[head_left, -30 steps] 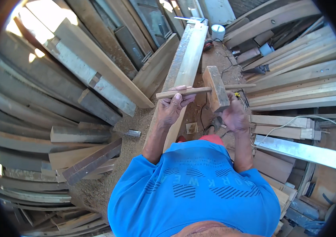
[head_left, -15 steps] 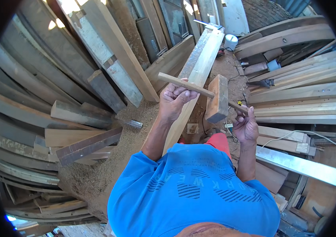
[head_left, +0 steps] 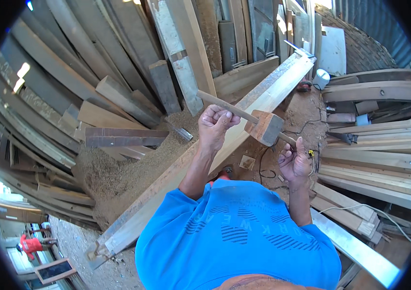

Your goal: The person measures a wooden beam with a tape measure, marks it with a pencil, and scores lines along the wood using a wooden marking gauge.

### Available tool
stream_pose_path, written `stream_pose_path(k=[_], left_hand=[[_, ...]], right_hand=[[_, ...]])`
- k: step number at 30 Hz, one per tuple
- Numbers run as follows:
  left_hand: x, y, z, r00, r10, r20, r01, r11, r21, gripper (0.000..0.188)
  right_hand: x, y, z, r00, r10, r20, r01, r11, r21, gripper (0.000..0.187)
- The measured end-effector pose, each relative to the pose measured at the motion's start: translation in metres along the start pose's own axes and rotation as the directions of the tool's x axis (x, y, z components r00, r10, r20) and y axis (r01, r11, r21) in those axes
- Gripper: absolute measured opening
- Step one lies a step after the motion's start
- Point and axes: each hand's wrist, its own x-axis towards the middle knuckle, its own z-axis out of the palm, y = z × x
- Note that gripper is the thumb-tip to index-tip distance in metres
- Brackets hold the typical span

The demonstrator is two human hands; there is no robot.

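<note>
A wooden mallet (head_left: pixel 266 127) is held up in front of my chest, with its block head between my two hands. My left hand (head_left: pixel 216 126) is closed around the long part of its round handle, thumb on top. The handle's short end sticks out beyond the head, where my right hand (head_left: pixel 294 160) pinches it with curled fingers and raised thumb. Below the mallet, a long pale timber beam (head_left: pixel 283 92) runs diagonally from far right to near left, passing in front of my body.
Boards (head_left: pixel 181 29) lean upright at the back left. Stacked planks (head_left: pixel 374 159) lie on the right, beside a metallic bar (head_left: pixel 360 246). Sawdust (head_left: pixel 118 179) covers the ground at left. A white bucket (head_left: pixel 320 79) stands near the beam's far end. A person in red (head_left: pixel 31 245) is at the far lower left.
The mallet head has turned, so its end now faces me more. My view has swung left, bringing the beam's near end and the distant person into sight. Both hands keep their hold.
</note>
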Motion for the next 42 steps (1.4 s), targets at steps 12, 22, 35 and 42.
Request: stream_pose_path(k=[12,22,35,42], left_hand=[[-0.136,0.016,0.017,0.917,0.270,-0.295,-0.210,0.953,0.220,0.024],[-0.235,0.066,0.001,0.841,0.422,-0.339,-0.405,0.906,0.123,0.045],[-0.355,0.149,-0.040,0.857,0.442,-0.265,-0.417,0.897,0.147,0.051],[-0.460,0.191,-0.076,0.653,0.528,-0.544,-0.521,0.834,0.183,0.034]], right_hand=[[-0.053,0.009,-0.030,0.900,0.407,0.159,-0.399,0.914,-0.079,0.034],[-0.076,0.030,-0.001,0.763,0.518,0.386,-0.436,0.854,-0.285,0.040],[-0.123,0.098,0.047,0.618,0.567,0.545,0.103,0.628,-0.771,0.032],[-0.164,0.169,0.078,0.530,0.620,0.579,0.006,0.680,-0.733,0.029]])
